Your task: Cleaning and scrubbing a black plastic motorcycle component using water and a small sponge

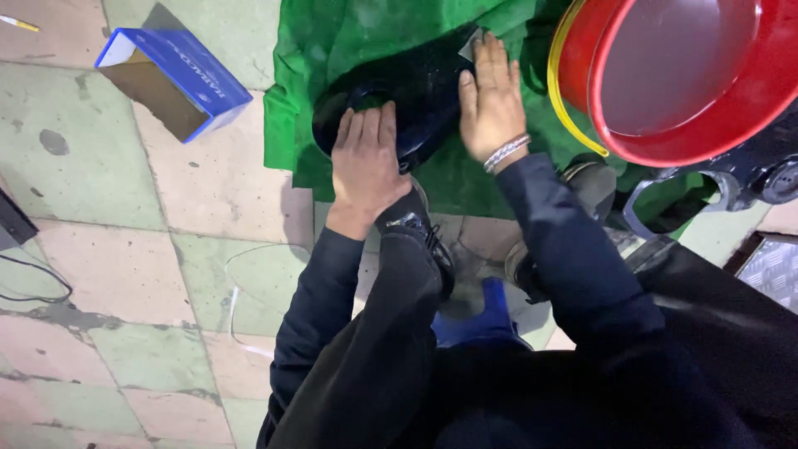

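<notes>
So there's a glossy dark blue curved panel [416, 91] lying on a green cloth [332, 50] spread over the tiled floor [125, 249]. Left hand [366, 162] is flat on its near end, fingers together, no real grip, just pressing. Right hand [492, 104] is flat on the far right edge, and it might be pinning a small grey pad [470, 46] under the fingertips, hard to tell. Right of that hand is a red basin [690, 83]. Way off left of the left hand sits an open blue cardboard box [174, 79].
</notes>
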